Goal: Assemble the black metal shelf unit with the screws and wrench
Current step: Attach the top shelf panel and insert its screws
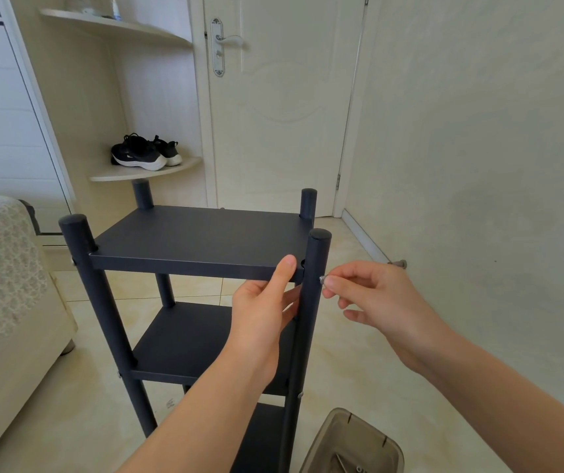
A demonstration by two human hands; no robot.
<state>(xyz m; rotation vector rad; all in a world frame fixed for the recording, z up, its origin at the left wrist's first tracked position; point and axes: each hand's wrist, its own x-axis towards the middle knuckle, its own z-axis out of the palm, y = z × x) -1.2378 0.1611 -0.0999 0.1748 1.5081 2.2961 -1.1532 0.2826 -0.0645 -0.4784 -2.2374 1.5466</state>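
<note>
Black metal tiered shelf unit is standing upright on beige tiled floor, cream bed near its left. Left hand is gripping the top shelf's front edge beside the front right post. Right hand is pinching a small silver screw against that post's outer side, with open floor lying rightward.
</note>
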